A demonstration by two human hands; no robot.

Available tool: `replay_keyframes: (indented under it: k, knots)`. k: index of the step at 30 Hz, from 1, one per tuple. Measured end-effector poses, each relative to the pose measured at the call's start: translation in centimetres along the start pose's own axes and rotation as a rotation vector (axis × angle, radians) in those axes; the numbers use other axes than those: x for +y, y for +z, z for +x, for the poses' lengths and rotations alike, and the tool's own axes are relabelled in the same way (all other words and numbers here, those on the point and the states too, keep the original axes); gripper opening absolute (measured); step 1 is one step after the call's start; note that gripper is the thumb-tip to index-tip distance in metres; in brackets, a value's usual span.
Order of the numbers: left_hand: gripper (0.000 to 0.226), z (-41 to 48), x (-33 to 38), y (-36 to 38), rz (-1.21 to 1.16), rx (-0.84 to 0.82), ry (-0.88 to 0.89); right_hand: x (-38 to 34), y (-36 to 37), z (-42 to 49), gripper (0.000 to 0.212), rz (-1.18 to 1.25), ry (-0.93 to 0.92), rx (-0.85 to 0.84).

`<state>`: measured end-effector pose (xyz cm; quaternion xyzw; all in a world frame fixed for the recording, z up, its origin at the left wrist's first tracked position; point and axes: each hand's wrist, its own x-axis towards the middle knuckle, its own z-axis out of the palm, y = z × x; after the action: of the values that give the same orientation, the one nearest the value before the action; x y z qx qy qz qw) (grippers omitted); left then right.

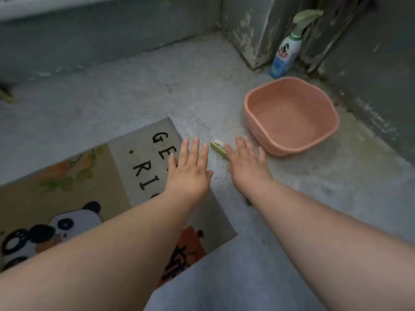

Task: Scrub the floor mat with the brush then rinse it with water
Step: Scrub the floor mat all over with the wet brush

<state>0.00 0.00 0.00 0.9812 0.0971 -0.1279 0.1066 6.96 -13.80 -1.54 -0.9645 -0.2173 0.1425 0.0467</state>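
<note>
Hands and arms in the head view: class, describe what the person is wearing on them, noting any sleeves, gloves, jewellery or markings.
Nothing is worn. The left hand and right hand have no gloves, and no rings, watch or bracelets show. Both forearms are uncovered right to the picture's edge, so no sleeve is visible. The fingernails look short and unpainted. No markings can be seen.

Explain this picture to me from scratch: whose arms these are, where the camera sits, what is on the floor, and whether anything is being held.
There is no machine here. The single picture comes from a camera worn on a person's head, looking down at their own bare arms. The left hand is spread flat over the edge of a floor mat printed with a panda and letters. The right hand is stretched out, open, over the near end of a small green brush lying on the concrete floor. Neither hand has a grip on anything yet. Beyond sits a pink basin, and a spray bottle stands by the wall.
</note>
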Motion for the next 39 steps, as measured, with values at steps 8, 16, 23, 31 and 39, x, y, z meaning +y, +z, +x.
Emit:
replay_keyframes:
  k: [8,16,23,31,39]
  knots:
    - [0.062,1.6,1.0,0.7,0.016,-0.08,-0.003,1.7,3.4,1.8,0.054,-0.013,0.132,-0.18]
    - [0.061,1.8,0.4,1.0,0.046,-0.116,0.0,2.0,5.4,2.1,0.041,-0.005,0.176,-0.366]
    - [0.062,2.3,0.8,0.5,0.06,-0.112,0.027,1.9,4.7,1.4,0.04,0.113,0.153,-0.206]
    - [0.063,4.9,2.8,-1.9,0.044,0.021,0.055,3.6,-1.0,2.7,0.054,0.29,0.117,0.295]
    - [0.062,5.5,4.5,-3.0,0.053,0.038,0.114,10.9,-5.4,7.2,0.045,0.297,0.622,0.228]
